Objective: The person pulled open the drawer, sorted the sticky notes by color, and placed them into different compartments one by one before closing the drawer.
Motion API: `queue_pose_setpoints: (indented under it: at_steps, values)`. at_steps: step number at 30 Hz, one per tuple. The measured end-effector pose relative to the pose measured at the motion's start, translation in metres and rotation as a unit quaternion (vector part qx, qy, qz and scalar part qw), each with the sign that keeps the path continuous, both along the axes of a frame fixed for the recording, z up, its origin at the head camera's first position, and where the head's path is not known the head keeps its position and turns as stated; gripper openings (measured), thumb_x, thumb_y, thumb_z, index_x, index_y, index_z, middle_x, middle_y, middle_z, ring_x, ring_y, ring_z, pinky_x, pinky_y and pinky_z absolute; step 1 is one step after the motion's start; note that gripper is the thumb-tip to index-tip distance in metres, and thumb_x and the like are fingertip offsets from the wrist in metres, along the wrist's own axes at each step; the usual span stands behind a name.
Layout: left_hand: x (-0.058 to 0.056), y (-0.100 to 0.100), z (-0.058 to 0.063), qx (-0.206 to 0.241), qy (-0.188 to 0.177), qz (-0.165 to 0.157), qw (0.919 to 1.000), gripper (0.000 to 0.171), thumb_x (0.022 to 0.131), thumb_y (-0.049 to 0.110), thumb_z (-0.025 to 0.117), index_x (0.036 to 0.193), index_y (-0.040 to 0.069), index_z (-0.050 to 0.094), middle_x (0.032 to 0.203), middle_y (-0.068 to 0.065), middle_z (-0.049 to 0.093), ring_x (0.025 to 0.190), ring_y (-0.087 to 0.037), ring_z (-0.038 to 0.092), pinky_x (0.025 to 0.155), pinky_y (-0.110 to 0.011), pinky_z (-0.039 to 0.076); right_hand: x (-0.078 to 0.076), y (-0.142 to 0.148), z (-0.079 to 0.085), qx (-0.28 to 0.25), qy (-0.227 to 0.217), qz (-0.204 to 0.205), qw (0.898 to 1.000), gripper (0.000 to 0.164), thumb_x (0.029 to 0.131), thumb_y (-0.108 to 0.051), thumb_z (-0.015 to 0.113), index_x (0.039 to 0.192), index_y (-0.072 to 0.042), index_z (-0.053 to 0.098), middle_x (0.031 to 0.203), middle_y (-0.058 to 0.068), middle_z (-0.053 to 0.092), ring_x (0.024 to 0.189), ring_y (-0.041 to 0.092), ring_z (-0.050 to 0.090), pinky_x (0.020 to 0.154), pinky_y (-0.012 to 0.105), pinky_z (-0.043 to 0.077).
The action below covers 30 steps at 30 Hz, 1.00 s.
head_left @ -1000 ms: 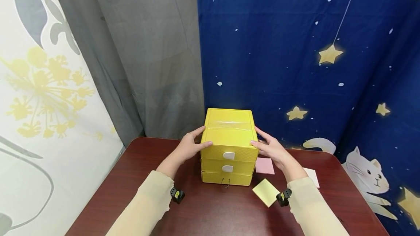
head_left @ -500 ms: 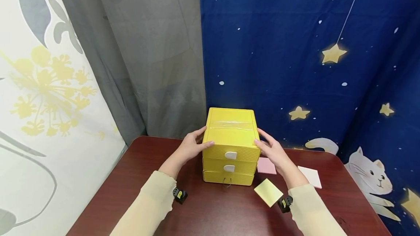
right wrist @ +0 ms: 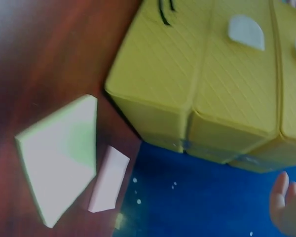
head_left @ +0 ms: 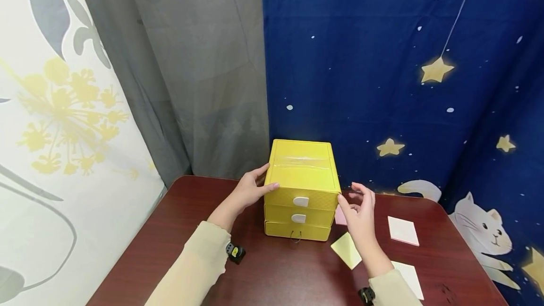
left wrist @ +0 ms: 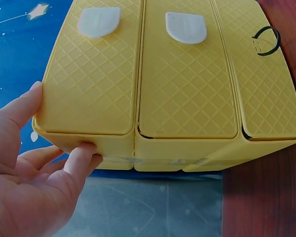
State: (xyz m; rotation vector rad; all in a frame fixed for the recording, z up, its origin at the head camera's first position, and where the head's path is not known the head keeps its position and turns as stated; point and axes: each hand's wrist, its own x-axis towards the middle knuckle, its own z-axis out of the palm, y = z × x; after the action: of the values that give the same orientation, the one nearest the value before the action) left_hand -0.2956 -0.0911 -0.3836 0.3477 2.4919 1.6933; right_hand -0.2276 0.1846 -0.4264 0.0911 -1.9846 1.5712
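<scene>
A yellow three-drawer desktop box stands on the table in the head view, with clear tape across its top. White tabs mark the upper two drawers; a dark loop hangs on the bottom one. My left hand holds the box's near left upper corner, thumb at the front edge. In the left wrist view its fingers touch the side. My right hand is beside the right front corner, fingers loosely bent and holding nothing. Its thumb lies at the corner; whether it touches is unclear.
A pale yellow sticky-note pad and a partly hidden pink pad lie right of the box. Two whitish pads lie farther right, one partly behind the right forearm. Curtains hang behind the dark red table.
My right hand has come away from the box's right side and moved right and nearer, its fingers bending. My left hand stays on the box. The view has shifted slightly.
</scene>
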Motion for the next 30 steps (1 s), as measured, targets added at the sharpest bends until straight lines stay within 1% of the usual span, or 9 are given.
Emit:
queue_pose_setpoints:
  at_steps: [4,7,10,13,16,18,22,25,30]
  values:
    - [0.000,0.000,0.000,0.002,0.000,0.000,1.0000,0.080,0.082,0.032,0.073,0.149,0.018,0.031,0.152,-0.004,0.033,0.137,-0.022,0.037,0.104,-0.040,0.041,0.019,-0.016,-0.003,0.047,0.091,-0.040,0.994,0.050,0.074,0.009,0.073,0.118,0.013,0.048,0.115,0.023,0.043,0.092,0.011,0.048,0.070,0.017,0.044]
    - [0.000,0.000,0.000,0.004,0.000,0.001,1.0000,0.080,0.082,0.033,0.073,0.149,0.018,0.031,0.153,-0.004,0.033,0.137,-0.023,0.037,0.104,-0.040,0.041,0.016,-0.020,-0.023,0.097,0.157,-0.058,0.981,0.052,0.065,0.012,0.078,0.111,0.011,0.054,0.109,0.024,0.045,0.088,0.017,0.045,0.071,0.015,0.040]
    - [0.000,0.000,0.000,0.004,0.000,0.002,1.0000,0.080,0.082,0.032,0.073,0.149,0.018,0.032,0.152,-0.005,0.033,0.137,-0.023,0.037,0.104,-0.040,0.041,0.010,-0.024,-0.047,0.138,0.180,-0.055,0.972,0.053,0.061,0.008,0.082,0.108,0.005,0.059,0.106,0.019,0.049,0.086,0.016,0.044,0.070,0.011,0.036]
    - [0.001,0.000,0.000,0.005,0.001,0.004,1.0000,0.079,0.082,0.032,0.073,0.149,0.018,0.032,0.152,-0.005,0.034,0.137,-0.023,0.037,0.104,-0.040,0.042,0.011,-0.031,-0.060,0.163,0.165,-0.031,0.972,0.052,0.063,0.002,0.083,0.110,-0.001,0.062,0.107,0.012,0.052,0.087,0.015,0.046,0.067,0.009,0.036]
    - [0.000,0.000,-0.001,0.005,0.001,0.002,1.0000,0.079,0.082,0.031,0.073,0.149,0.018,0.032,0.152,-0.005,0.034,0.137,-0.022,0.038,0.104,-0.039,0.041,0.012,-0.038,-0.068,0.191,0.147,-0.017,0.970,0.049,0.067,-0.004,0.083,0.113,-0.005,0.063,0.110,0.008,0.055,0.088,0.019,0.050,0.064,0.014,0.041]
    - [0.000,0.000,-0.001,0.003,0.002,0.002,1.0000,0.079,0.082,0.031,0.073,0.149,0.017,0.032,0.152,-0.005,0.034,0.137,-0.022,0.038,0.104,-0.039,0.041,0.013,-0.042,-0.072,0.211,0.134,-0.015,0.968,0.047,0.069,-0.008,0.082,0.113,-0.008,0.065,0.111,0.005,0.057,0.089,0.018,0.053,0.063,0.019,0.045]
    - [0.000,0.000,0.000,0.004,0.004,0.001,1.0000,0.079,0.082,0.031,0.074,0.148,0.017,0.033,0.152,-0.004,0.035,0.136,-0.021,0.039,0.104,-0.039,0.041,0.011,-0.050,-0.075,0.240,0.113,-0.028,0.964,0.043,0.071,-0.011,0.083,0.111,-0.011,0.067,0.109,0.000,0.060,0.090,0.014,0.057,0.062,0.028,0.051]
    - [0.001,0.000,0.001,0.009,0.004,0.001,1.0000,0.080,0.082,0.030,0.074,0.148,0.016,0.033,0.151,-0.005,0.035,0.136,-0.022,0.039,0.104,-0.039,0.042,0.009,-0.054,-0.076,0.251,0.107,-0.046,0.961,0.042,0.070,-0.012,0.084,0.109,-0.012,0.069,0.107,-0.001,0.061,0.089,0.013,0.057,0.060,0.027,0.052]
    - [0.001,0.001,0.001,0.015,0.006,0.000,0.9999,0.080,0.082,0.030,0.074,0.148,0.015,0.033,0.152,-0.006,0.034,0.136,-0.023,0.039,0.103,-0.040,0.042,0.006,-0.058,-0.076,0.271,0.107,-0.071,0.954,0.043,0.069,-0.012,0.085,0.109,-0.013,0.071,0.104,-0.003,0.062,0.083,0.012,0.058,0.058,0.021,0.051]
